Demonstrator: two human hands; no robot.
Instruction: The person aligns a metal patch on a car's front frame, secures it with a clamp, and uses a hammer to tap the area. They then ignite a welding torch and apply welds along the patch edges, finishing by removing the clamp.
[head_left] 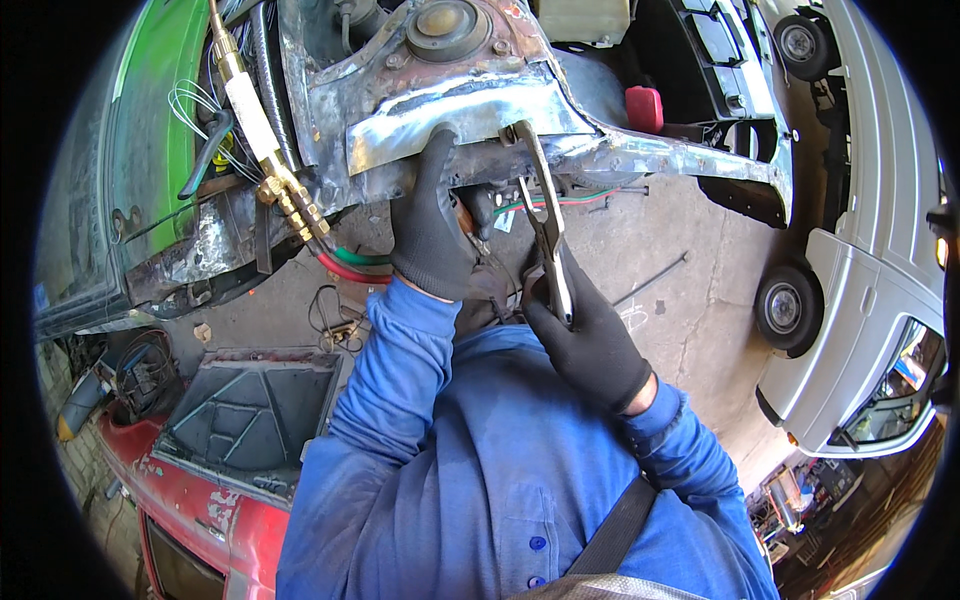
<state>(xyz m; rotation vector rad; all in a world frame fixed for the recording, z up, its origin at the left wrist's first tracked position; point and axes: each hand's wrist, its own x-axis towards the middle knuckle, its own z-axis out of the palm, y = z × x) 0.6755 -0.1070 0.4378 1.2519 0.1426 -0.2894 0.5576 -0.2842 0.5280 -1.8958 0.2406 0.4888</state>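
A bare, shiny sheet-metal patch lies along the inner edge of the car body in front of me. My left hand, in a black glove, grips its lower edge; the thumb presses on top, while the other fingers are partly hidden below. My right hand, also gloved, is closed round the handles of locking C-clamp pliers. One curved jaw of the pliers reaches over the patch's lower edge, right of my left thumb. Whether the jaws bite the metal I cannot tell.
A gas torch with brass fittings and red and green hoses rests on the green bodywork at left. Above the patch is a round strut mount. A red car stands lower left, a white vehicle at right.
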